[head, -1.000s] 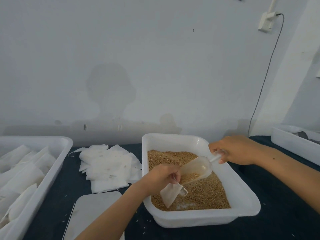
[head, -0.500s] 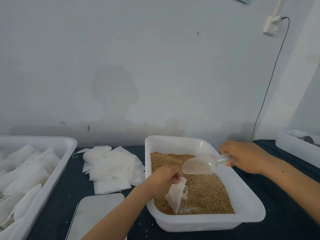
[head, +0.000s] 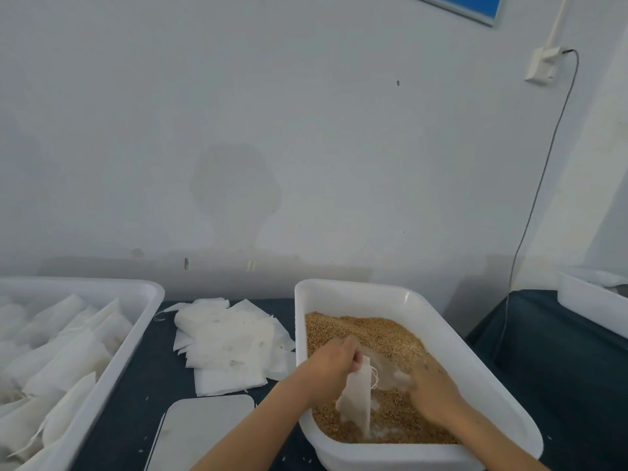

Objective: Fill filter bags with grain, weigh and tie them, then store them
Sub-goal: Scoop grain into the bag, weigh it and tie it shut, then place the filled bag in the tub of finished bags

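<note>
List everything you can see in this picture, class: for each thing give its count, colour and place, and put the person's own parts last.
grain tub: one, white, centre right on the table
grain: golden brown, filling that tub
filter bag: one, white, hanging upright over the grain
scoop: one, clear, blurred, low in the grain
empty bags: a loose pile, white, left of the grain tub
storage tub: one, white, far left, holding white bags
scale plate: one, pale grey, near edge
third tub: one, white, far right
wall socket: one, white, upper right
left hand: pinches the bag's top
right hand: on the scoop, grip blurred
</note>
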### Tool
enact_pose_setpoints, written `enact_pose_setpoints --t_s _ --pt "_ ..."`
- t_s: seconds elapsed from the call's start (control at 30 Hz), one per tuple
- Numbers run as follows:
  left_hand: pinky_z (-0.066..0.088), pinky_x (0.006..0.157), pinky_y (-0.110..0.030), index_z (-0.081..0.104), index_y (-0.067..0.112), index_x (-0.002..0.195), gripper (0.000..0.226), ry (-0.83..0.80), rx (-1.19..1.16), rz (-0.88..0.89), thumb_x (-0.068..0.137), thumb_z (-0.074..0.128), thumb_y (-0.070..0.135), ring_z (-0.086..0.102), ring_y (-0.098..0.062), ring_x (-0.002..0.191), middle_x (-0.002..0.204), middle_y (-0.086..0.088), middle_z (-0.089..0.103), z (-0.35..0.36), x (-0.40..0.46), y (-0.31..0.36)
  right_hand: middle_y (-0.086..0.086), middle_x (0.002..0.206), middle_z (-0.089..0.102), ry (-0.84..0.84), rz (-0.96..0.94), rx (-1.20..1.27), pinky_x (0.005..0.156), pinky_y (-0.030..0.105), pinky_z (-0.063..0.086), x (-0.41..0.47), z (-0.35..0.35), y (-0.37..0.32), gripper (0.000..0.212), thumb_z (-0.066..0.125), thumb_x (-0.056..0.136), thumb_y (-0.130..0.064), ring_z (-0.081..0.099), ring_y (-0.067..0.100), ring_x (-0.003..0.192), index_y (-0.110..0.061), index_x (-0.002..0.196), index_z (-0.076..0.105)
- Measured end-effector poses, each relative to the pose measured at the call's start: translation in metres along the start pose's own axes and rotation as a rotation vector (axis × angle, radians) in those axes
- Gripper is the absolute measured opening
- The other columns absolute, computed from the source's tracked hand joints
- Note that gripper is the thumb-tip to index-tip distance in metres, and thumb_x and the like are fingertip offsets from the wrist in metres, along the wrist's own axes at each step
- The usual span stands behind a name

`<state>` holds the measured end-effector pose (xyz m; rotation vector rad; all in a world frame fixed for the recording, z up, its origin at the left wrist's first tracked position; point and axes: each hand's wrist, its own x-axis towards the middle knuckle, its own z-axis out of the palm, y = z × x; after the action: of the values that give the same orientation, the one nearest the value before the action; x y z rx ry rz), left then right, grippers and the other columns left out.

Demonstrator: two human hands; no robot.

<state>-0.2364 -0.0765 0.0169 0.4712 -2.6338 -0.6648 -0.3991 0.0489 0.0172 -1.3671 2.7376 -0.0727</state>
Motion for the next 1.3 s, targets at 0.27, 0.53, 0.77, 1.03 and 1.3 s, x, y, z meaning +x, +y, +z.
enact_pose_setpoints --t_s 0.27,0.53,0.77,1.03,1.3 --pt "0.039 0.077 -0.023 0.039 0.024 0.094 0.012 0.048 -0.044 -0.032 0.099 0.037 0.014 0.042 -0.010 0.083 0.099 0.001 0.049 -0.003 -0.001 0.005 -0.005 0.130 0.042 0.036 -0.155 0.024 0.102 0.029 0.037 -0.013 -0.013 -0.010 0.035 0.041 0.097 -0.043 0.041 0.013 0.119 -0.024 0.127 0.038" --pt "0.035 0.077 -0.012 0.052 0.010 0.098 0.007 0.308 -0.142 0.102 0.098 0.045 0.010 0.042 -0.006 0.087 0.095 0.005 0.049 -0.023 -0.008 0.026 -0.022 0.105 0.066 -0.132 -0.323 0.841 0.070 0.010 0.049 -0.048 -0.033 -0.052 0.055 0.068 0.063 -0.062 0.062 -0.009 0.089 -0.041 0.112 0.053" --pt "0.040 0.073 -0.011 0.056 0.022 0.088 0.011 0.483 -0.348 0.110 0.092 0.057 0.011 0.052 -0.002 0.082 0.086 0.011 0.058 -0.067 -0.017 0.048 0.006 0.086 0.074 0.083 -0.198 1.190 0.062 0.034 0.059 -0.052 -0.041 -0.085 0.023 0.068 0.084 -0.021 0.072 0.023 0.071 -0.011 0.105 0.066" --pt "0.048 0.065 -0.013 0.053 0.021 0.108 0.031 0.635 -0.673 -0.229 0.083 0.069 0.027 0.059 -0.001 0.087 0.103 0.014 0.059 -0.094 -0.073 0.016 0.006 0.087 0.074 -0.070 -0.245 1.541 0.061 0.033 0.060 -0.072 -0.042 -0.132 0.024 0.063 0.085 -0.025 0.072 0.029 0.079 -0.011 0.104 0.065" --pt "0.052 0.063 -0.035 0.059 0.016 0.072 0.020 0.679 -0.473 -0.409 0.090 0.062 0.024 0.060 -0.019 0.067 0.065 0.004 0.062 -0.090 -0.150 -0.021 0.008 0.083 0.068 -0.054 -0.344 1.280 0.058 0.021 0.054 -0.085 -0.010 -0.194 0.024 0.059 0.092 -0.023 0.069 0.022 0.071 0.000 0.096 0.064"
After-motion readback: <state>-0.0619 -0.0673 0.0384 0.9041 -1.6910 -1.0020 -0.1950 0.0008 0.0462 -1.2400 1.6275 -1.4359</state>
